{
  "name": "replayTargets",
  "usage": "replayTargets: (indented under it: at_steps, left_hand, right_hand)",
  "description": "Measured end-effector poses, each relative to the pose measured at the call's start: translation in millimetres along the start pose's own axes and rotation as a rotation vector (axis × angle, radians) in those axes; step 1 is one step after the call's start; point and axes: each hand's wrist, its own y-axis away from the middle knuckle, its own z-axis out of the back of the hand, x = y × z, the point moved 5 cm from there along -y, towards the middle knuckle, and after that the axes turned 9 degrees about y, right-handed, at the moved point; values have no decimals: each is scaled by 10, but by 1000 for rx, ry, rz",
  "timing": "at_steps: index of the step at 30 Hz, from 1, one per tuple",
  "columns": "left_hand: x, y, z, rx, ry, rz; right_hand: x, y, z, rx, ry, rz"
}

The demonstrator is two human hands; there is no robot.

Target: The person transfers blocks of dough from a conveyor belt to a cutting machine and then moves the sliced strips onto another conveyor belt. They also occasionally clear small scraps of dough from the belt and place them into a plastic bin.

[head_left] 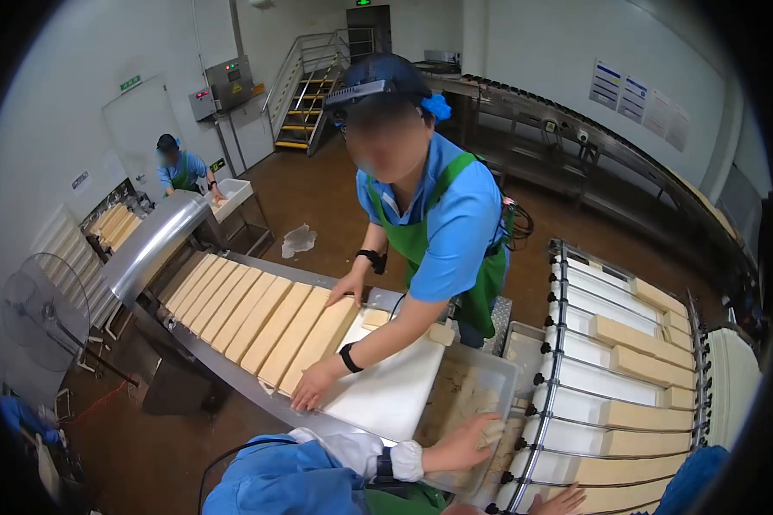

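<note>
My left hand, reaching in from the lower left with a white cuff and dark wristband, is curled round a small pale dough-like piece. It is above a grey plastic bin with pale scraps inside. At the bottom edge, my right hand lies with its fingers spread beside the long pale dough-like slabs on the right-hand conveyor; its wrist is out of frame.
Across from me a co-worker in a green apron has both hands on a row of pale slabs on a metal conveyor. A white board lies at its end. Another person works behind; a fan stands left.
</note>
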Motion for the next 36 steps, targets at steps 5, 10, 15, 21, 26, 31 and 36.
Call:
replayTargets:
  at_steps: [5,10,15,21,26,31,36]
  left_hand:
    - [373,289,627,-117,14,41]
    - [627,522,963,-164,117,41]
    - [572,578,1103,-128,124,29]
    - [593,650,1135,-94,140,-13]
    - [590,673,1161,-55,66,-7]
    - [493,673,1161,30,-6,40]
    - [531,607,1080,96,-22,179]
  right_hand:
    - [130,-174,-36,52,-185,35]
    - [923,-220,1234,243,-364,187]
    - [1262,22,1053,146,-365,167]
    - [1308,88,1015,3,-371,170]
    - [1314,94,1098,54,-364,126]
    - [1302,142,1054,51,-364,85]
    - [1209,10,1415,239,-483,-43]
